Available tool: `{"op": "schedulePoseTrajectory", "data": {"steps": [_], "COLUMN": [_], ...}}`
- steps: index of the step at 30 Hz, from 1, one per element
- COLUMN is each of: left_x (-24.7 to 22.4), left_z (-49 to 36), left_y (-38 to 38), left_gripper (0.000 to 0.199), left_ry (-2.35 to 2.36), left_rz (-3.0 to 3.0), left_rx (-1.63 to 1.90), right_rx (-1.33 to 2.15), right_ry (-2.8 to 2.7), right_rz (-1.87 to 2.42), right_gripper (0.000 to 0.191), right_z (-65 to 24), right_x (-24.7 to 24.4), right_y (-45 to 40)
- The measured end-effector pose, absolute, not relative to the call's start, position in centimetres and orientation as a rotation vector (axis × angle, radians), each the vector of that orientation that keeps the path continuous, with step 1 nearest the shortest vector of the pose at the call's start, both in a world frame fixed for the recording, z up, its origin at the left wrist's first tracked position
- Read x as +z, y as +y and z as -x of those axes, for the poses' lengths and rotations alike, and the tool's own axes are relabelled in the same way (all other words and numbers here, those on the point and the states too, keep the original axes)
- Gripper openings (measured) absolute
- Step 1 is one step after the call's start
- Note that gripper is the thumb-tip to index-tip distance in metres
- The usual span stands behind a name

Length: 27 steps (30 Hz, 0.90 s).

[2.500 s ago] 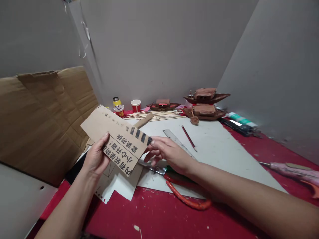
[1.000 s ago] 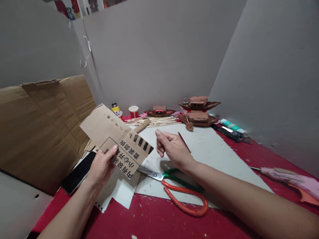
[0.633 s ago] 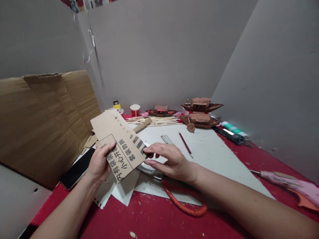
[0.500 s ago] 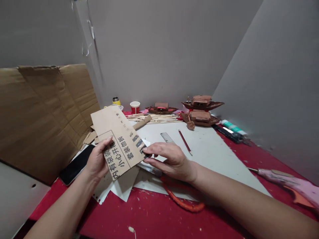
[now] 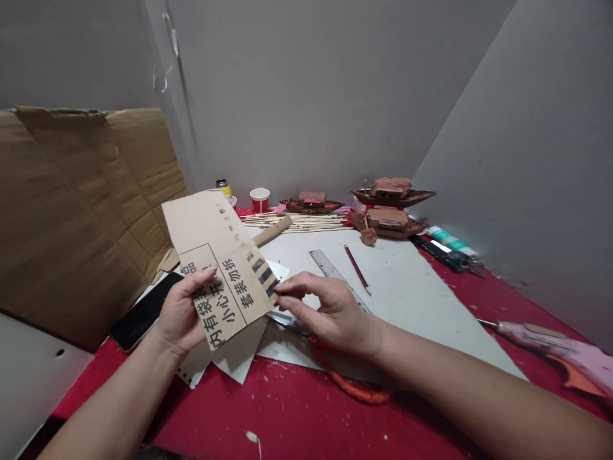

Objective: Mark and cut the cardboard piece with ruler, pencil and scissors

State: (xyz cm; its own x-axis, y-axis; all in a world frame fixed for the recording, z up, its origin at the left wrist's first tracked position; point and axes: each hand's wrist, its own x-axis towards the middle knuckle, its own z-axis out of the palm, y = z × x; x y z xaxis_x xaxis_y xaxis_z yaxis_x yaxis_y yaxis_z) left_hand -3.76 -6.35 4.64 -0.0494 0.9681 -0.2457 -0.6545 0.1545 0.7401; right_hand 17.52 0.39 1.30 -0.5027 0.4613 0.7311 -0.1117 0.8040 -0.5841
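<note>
A flat piece of brown cardboard (image 5: 205, 223), printed with black characters and dark stripes, is held tilted above the table. My left hand (image 5: 179, 316) grips its lower left side, thumb on the printed face and fingers behind. At the right edge, beside the dark stripes, the thumb and forefinger of my right hand (image 5: 330, 310) pinch the cardboard. Under my right hand lies a tool with orange-red handles (image 5: 361, 393), apparently scissors, its metal part half hidden. A steel ruler (image 5: 323, 262) and a dark red pencil (image 5: 357, 268) rest just beyond.
A white board (image 5: 407, 306) covers part of the red table. Thin sticks (image 5: 306, 222), a paper cup (image 5: 260, 200) and model boats (image 5: 390, 220) stand at the back. A phone (image 5: 143, 313) and large cardboard (image 5: 86, 211) are left; a pink glue gun (image 5: 550, 348) is right.
The cardboard has shifted slightly left. My right fingertips have gone from reaching over its striped face to pinching its edge. More of the ruler shows, and the view has moved a little.
</note>
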Motion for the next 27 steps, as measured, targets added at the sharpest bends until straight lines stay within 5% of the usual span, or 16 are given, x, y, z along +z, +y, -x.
{"op": "schedulePoseTrajectory", "data": {"steps": [4, 12, 24, 27], "left_x": [4.0, 3.7, 2.9, 3.0], "left_z": [3.6, 3.2, 3.6, 3.7], "left_y": [-6.1, -6.3, -6.5, -6.5], "left_gripper": [0.013, 0.038, 0.038, 0.039], "left_ry": [0.962, 0.926, 0.884, 0.874], "left_rz": [-0.627, -1.025, -1.214, -1.229], "left_rx": [1.336, 1.211, 0.779, 0.745], "right_rx": [1.257, 1.567, 1.194, 1.033], "right_ry": [-1.771, -1.414, -1.395, -1.484], "right_rz": [0.468, 0.701, 0.562, 0.609], "right_gripper": [0.023, 0.045, 0.025, 0.036], "right_z": [-17.3, -17.3, -18.6, -19.0], "right_x": [1.9, 3.1, 5.4, 5.6], "right_y": [0.2, 2.6, 3.4, 3.4]}}
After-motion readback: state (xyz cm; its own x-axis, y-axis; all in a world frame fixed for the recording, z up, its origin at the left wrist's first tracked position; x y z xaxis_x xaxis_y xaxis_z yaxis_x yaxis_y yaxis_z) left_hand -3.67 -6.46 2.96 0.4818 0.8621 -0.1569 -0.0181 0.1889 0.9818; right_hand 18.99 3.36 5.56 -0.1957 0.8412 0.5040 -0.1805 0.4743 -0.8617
